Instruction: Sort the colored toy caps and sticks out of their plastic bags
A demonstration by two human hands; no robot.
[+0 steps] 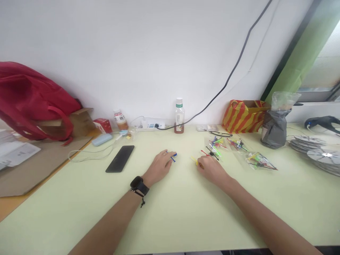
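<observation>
My left hand lies on the table with its fingers stretched out and apart. Its fingertips touch or nearly touch a small blue plastic clock hand, partly covered by the fingers. To the right, my right hand is closed in a pinch on a yellow clock hand; most of that piece is hidden under the fingers. Just beyond my right knuckles lie a red clock hand and a black clock hand.
Clear bags of coloured pieces lie at right, near stacked white discs. A drink bottle stands by the wall with a black cable. At left are a phone, a power bank and a red backpack.
</observation>
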